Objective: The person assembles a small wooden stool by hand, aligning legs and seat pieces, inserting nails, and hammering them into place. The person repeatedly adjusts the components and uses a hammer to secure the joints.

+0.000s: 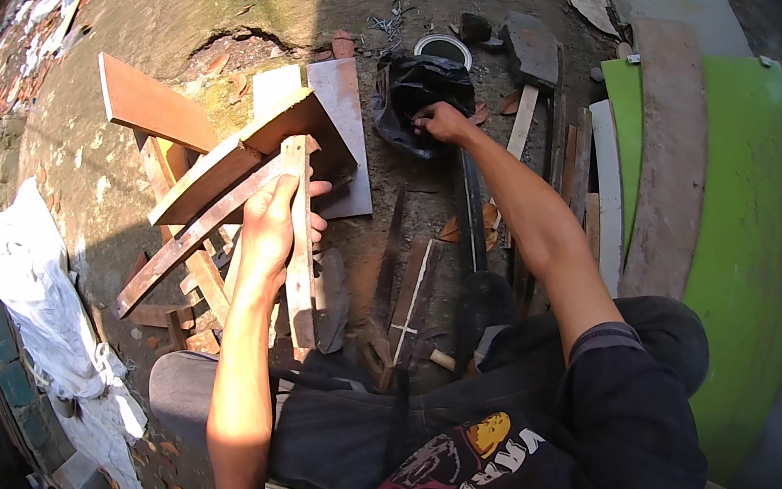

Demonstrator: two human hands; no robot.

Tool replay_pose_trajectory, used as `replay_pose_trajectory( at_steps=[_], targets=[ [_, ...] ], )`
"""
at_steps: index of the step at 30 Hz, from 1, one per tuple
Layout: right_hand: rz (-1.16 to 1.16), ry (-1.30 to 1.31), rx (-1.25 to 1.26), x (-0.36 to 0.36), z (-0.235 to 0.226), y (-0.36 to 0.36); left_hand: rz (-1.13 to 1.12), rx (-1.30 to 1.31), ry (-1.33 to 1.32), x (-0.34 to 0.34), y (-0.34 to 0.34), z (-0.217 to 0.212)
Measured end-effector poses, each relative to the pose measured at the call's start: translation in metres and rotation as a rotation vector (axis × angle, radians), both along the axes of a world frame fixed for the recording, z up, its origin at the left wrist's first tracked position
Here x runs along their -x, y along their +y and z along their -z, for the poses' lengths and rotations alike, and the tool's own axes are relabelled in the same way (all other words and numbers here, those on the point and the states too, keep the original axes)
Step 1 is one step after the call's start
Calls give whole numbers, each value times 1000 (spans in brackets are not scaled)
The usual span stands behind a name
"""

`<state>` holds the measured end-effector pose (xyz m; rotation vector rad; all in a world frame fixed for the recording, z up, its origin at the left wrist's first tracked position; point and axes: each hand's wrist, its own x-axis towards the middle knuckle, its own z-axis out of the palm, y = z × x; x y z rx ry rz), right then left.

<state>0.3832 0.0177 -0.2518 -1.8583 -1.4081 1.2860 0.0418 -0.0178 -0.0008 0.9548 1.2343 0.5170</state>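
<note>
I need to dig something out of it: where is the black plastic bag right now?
In the head view the crumpled black plastic bag lies on the ground, upper centre, under the right hand reaching into it, beside a round white-rimmed tin lid.

Rough bare wood slat (299,248); glossy black plastic bag (418,89); matt green board (761,219).

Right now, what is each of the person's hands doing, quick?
Left hand: closed around an upright wooden slat.
Right hand: reaching into a black plastic bag; grip cannot be told.

Plastic bag (420,98) right of wooden frame (240,181)
</note>
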Motion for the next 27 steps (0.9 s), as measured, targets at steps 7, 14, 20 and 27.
replay_pose_trajectory(
  at_steps=[7, 14, 20, 27],
  targets=[
    [34, 161, 52, -3, 8, 1, 6, 4, -6, -2, 0, 0],
    [198, 514, 161, 11, -16, -2, -5, 1, 35, 3, -2, 0],
    [193, 18, 31, 9, -16, -1, 21, 0, 44, 1, -1, 0],
    [268, -211, -99, 25, -30, -7, 5, -19, 15, -3, -3, -2]
  ],
)
